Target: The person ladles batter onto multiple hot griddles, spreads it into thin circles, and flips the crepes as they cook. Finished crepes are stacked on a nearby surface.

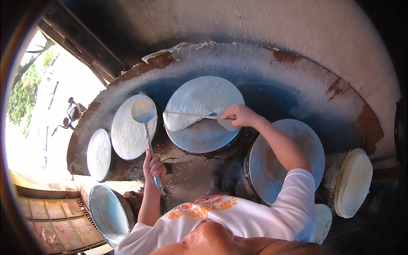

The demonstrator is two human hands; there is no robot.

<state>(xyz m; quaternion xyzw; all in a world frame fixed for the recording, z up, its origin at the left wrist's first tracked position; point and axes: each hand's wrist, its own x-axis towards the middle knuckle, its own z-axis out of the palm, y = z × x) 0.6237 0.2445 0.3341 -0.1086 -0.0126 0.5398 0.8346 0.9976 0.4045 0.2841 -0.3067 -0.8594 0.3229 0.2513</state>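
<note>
My left hand [155,165] is closed around the handle of a metal ladle [143,111], whose round bowl is over the pale pancake [127,138] on the second griddle from the left. In my right hand [242,116] is a long thin spatula [191,114]. Its blade stretches leftward along the near edge of a thin white pancake [204,94] on the middle griddle [202,138]. The pancake covers the far part of that griddle, its near edge bunched and uneven; the near part is bare metal.
Another pale round [98,155] lies far left. A bare griddle [278,163] stands at right, beyond it a stack of pale flat rounds [353,182]. A large basin [92,204] is at lower left. The stove's curved rim [289,56] borders a wall at the back.
</note>
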